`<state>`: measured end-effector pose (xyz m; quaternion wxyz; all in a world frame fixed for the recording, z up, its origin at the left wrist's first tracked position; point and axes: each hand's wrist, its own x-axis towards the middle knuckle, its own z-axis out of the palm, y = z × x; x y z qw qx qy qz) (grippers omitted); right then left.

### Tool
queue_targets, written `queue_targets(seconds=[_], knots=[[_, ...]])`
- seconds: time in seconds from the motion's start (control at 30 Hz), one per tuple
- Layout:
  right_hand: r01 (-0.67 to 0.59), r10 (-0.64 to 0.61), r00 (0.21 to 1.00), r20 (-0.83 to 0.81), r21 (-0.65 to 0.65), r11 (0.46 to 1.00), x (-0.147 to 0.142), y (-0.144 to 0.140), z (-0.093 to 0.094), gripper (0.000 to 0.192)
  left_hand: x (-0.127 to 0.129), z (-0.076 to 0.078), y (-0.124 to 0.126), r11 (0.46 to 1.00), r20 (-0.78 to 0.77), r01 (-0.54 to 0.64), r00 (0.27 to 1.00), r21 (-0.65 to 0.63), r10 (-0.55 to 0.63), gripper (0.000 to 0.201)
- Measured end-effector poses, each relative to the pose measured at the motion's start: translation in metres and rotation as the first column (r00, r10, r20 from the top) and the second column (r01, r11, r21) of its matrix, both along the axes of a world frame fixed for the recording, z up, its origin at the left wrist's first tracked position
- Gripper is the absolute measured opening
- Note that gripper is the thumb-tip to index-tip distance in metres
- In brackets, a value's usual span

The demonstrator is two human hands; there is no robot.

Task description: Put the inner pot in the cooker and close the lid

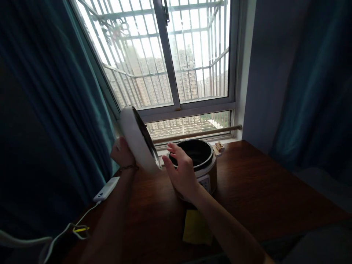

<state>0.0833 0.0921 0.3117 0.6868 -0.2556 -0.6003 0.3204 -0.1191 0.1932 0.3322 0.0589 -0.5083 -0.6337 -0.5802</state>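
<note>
A white lid (134, 143) with a dark inner side is held up on edge by my left hand (122, 152), which is closed on its outer face. Right of the lid stands a rice cooker (211, 176) with its top uncovered, showing a black inner pot (196, 150). My right hand (181, 170) is in front of the cooker's near left rim, fingers spread and holding nothing. Whether its fingertips touch the rim I cannot tell. The lid looks slightly blurred.
The brown wooden table (247, 183) runs up to a barred window (198, 55). A yellow cloth (196, 227) lies in front of the cooker. At left are a white power strip (106, 189) and white cables (63, 233). Blue curtains (68, 91) hang on both sides.
</note>
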Motion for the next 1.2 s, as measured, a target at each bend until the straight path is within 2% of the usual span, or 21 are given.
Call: queue_targets(seconds=[0.07, 0.17, 0.3, 0.43, 0.63, 0.8, 0.9, 1.0, 1.2], knots=[[0.007, -0.008, 1.0, 0.01, 0.079, 0.997, 0.007, 0.0, 0.011, 0.06, 0.006, -0.001, 0.008, 0.993, -0.041, -0.11, 0.993, 0.041, 0.112, 0.051], [0.006, -0.005, 1.0, -0.014, 0.051, 0.999, 0.016, 0.007, 0.01, 0.063, 0.022, 0.001, 0.018, 0.984, -0.207, -0.166, 0.963, 0.058, 0.174, 0.056], [0.056, -0.062, 0.994, -0.092, -0.066, 0.996, 0.032, 0.026, -0.016, 0.06, 0.053, 0.007, 0.031, 0.991, -0.426, -0.13, 0.899, -0.036, 0.103, 0.055], [-0.012, -0.027, 0.978, -0.209, -0.185, 0.983, 0.054, 0.038, -0.043, 0.068, 0.086, 0.008, 0.043, 0.988, -0.583, -0.097, 0.812, -0.122, 0.008, 0.059], [-0.029, -0.07, 0.946, -0.315, -0.296, 0.955, 0.08, 0.026, -0.065, 0.068, 0.125, 0.004, 0.052, 0.983, -0.751, -0.03, 0.65, -0.18, -0.118, 0.061], [-0.045, -0.088, 0.929, -0.361, -0.344, 0.938, 0.088, 0.012, -0.08, 0.072, 0.142, -0.003, 0.053, 0.977, -0.811, 0.033, 0.551, -0.213, -0.195, 0.057], [-0.062, -0.089, 0.916, -0.391, -0.357, 0.932, 0.084, 0.002, -0.091, 0.069, 0.145, -0.009, 0.057, 0.972, -0.843, 0.074, 0.486, -0.224, -0.231, 0.054], [-0.056, -0.11, 0.893, -0.436, -0.352, 0.934, 0.066, -0.011, -0.105, 0.066, 0.142, -0.013, 0.065, 0.959, -0.877, 0.161, 0.391, -0.235, -0.28, 0.049], [-0.039, -0.118, 0.876, -0.467, -0.313, 0.949, 0.013, -0.032, -0.133, 0.06, 0.133, -0.014, 0.082, 0.868, -0.909, 0.411, 0.177, -0.28, -0.377, 0.034]])
